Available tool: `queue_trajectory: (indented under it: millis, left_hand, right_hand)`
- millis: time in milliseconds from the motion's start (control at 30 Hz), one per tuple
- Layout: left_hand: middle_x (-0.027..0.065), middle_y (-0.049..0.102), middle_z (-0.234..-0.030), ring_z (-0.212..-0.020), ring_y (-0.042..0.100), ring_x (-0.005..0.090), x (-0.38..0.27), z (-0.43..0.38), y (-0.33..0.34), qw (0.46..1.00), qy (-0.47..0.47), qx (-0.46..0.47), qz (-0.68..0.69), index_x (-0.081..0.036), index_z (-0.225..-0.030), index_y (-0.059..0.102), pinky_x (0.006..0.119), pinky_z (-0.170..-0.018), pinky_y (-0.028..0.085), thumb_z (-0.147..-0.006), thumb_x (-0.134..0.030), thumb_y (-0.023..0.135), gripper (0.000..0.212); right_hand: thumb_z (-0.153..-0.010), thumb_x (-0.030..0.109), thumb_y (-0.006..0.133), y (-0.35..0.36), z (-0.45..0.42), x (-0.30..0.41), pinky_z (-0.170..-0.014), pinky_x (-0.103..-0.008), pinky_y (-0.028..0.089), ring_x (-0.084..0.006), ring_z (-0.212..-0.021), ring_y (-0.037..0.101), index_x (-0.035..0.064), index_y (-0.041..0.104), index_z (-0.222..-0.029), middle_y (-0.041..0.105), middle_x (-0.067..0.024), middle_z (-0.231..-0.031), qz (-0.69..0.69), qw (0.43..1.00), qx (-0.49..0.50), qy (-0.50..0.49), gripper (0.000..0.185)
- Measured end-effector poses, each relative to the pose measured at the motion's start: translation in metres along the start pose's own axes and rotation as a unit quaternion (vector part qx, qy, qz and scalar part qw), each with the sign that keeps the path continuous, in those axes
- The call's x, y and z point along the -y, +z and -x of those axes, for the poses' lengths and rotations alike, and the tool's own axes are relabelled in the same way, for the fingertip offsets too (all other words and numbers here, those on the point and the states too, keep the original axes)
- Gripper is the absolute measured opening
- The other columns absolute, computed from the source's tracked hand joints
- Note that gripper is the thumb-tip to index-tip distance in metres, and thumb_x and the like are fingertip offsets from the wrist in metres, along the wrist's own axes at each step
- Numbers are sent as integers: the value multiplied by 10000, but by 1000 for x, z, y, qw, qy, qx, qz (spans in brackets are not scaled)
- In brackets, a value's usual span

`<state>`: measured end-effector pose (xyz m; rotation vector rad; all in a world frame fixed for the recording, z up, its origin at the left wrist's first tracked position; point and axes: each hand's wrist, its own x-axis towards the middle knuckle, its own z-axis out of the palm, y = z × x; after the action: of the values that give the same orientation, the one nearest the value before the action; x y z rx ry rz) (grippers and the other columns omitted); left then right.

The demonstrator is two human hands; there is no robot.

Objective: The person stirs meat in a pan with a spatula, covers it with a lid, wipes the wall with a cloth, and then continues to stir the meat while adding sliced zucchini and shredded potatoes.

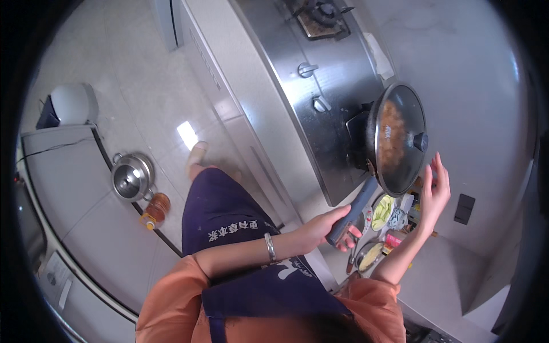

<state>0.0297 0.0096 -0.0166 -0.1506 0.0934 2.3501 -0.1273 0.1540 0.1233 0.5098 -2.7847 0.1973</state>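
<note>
A frying pan [372, 128] with a dark glass lid [411, 171] is over the near burner of the gas stove. Brown food [391, 141] shows through the glass. My left hand [332, 229], with a silver bangle at its wrist, grips the pan's grey-blue handle [357, 206]. Just off the lid's dark knob [421, 142] is my right hand [436, 188], raised, its fingers apart and holding nothing. Whether the pan touches its burner support cannot be made out.
Beyond the handle, the counter holds a plate of sliced green vegetable [381, 213], a bowl of pale yellow food [369, 257] and several packets. A second burner [324, 17] lies further along the stove [291, 51]. A steel pot [131, 178] and an oil bottle [158, 208] stand at left.
</note>
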Motion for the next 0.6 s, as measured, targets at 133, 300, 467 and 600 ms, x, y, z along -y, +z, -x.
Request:
queue_trajectory:
  millis: [133, 300, 467, 600]
  left_hand:
    - [58, 535, -1108, -881, 531, 113, -16, 11, -14, 997, -43, 34, -53, -49, -1203, 422, 277, -756, 448, -920, -393, 301, 461]
    - [51, 558, -1062, -976, 492, 110, -10, 10, -37, 997, -12, 43, -61, -111, -1286, 379, 225, -841, 361, -858, -381, 488, 518]
    - [0, 429, -704, -681, 428, 90, -6, 14, -27, 974, -9, 56, -219, -103, -1340, 249, 219, -615, 341, -854, -456, 445, 632]
    - [-36, 363, -648, -614, 366, 62, -23, 16, -23, 982, -72, 49, -165, -75, -1250, 359, 204, -539, 294, -864, -421, 446, 525]
  right_hand:
    - [-872, 98, 435, -7, 78, 39, -559, -225, 399, -136, -653, 486, -24, 507, -986, 504, -102, -761, -118, 967, -99, -202, 182]
    - [-901, 214, 358, 56, 232, 51, -632, -273, 430, -155, -680, 507, 38, 512, -824, 510, -34, -747, 136, 956, 86, 247, 247]
    - [-861, 123, 493, 143, 223, 119, -547, -238, 417, -120, -598, 513, 27, 501, -797, 535, -45, -666, -144, 909, 255, 298, 116]
    - [-797, -22, 520, 223, 122, 149, -685, -288, 453, -234, -743, 573, -23, 574, -872, 592, -122, -834, -133, 990, 31, 18, 92]
